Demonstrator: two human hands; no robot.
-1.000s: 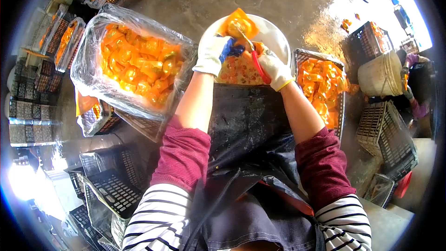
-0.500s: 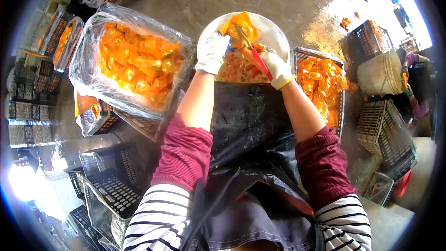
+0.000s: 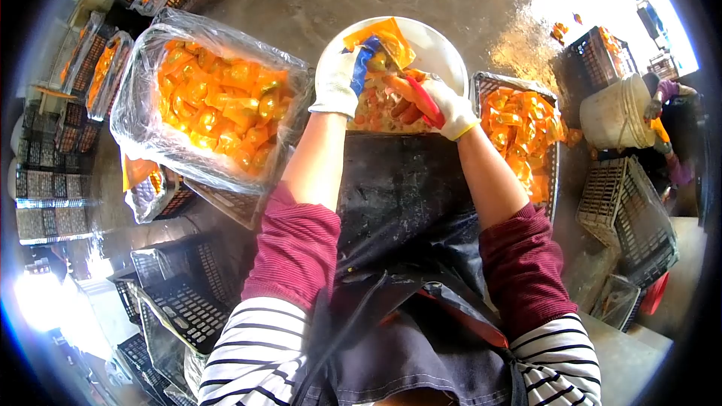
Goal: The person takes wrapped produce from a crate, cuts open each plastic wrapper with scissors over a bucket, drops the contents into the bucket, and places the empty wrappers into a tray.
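Observation:
My left hand (image 3: 342,79), in a white glove with blue fingers, is closed on an orange packet (image 3: 392,39) over the white basin (image 3: 444,49). My right hand (image 3: 444,105), gloved in white with orange-red fingers, holds a tool with red handles (image 3: 426,103) to the right of the packet. The tool's tip is hidden by my fingers. Below both hands, a mix of reddish and pale pieces (image 3: 370,111) lies in the basin.
A plastic-lined crate (image 3: 135,109) of orange packets stands at left. Another crate (image 3: 555,173) of orange packets is close at right. Beyond it are a white bucket (image 3: 613,116), stacked crates (image 3: 635,218) and a co-worker's hands (image 3: 654,109).
The packet in my left hand has tilted, with its loose flap swung to the left. My right hand has turned, and the tool's long tip no longer shows across the packet.

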